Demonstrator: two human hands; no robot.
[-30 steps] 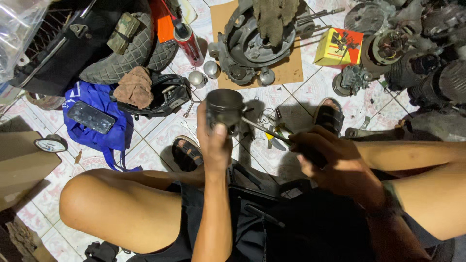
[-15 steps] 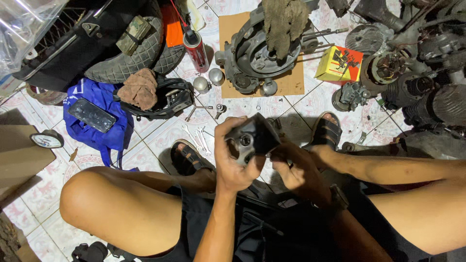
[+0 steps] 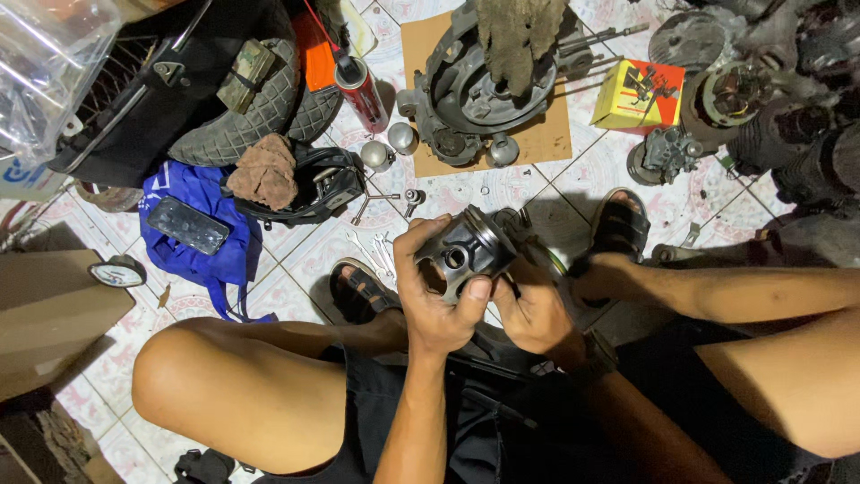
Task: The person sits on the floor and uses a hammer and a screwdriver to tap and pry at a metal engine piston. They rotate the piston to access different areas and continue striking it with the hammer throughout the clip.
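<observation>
We hold the dark metal piston above the tiled floor, over our lap. Left hand fingers clamped around its skirt; right hand fingers pinch against its underside, just beside.

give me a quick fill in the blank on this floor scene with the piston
1. The left hand grips a dark metal ____.
2. The phone lies on a ____ cloth bag.
3. The engine casing sits on a sheet of ____.
4. The small box right of it is ____.

Missing words: piston; blue; cardboard; yellow
</observation>
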